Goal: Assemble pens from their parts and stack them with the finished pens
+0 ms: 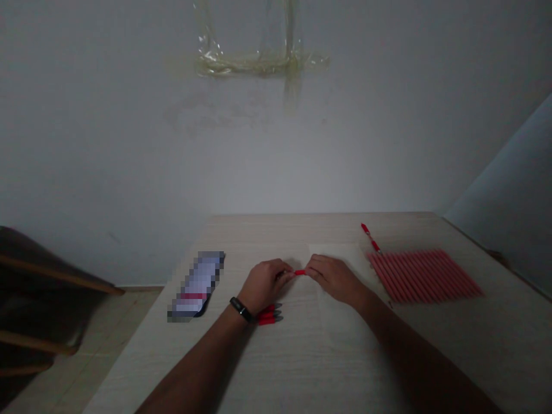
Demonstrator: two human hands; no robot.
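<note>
Both my hands meet at the middle of a pale wooden table (pixel 302 368). My left hand (pixel 264 284) and my right hand (pixel 334 278) are closed in pinches on the two ends of a short red pen part (pixel 299 272) held between them. A black band sits on my left wrist. Just under my left hand lie a few red pens with dark tips (pixel 269 314). A sheet of white paper (pixel 340 316) lies beneath my right hand.
A row of several red pens (pixel 425 275) lies side by side at the right, with one loose red pen (pixel 371 237) behind it. A phone (pixel 196 286) rests at the left of the table. A dark chair (pixel 38 299) stands at far left. A wall rises behind.
</note>
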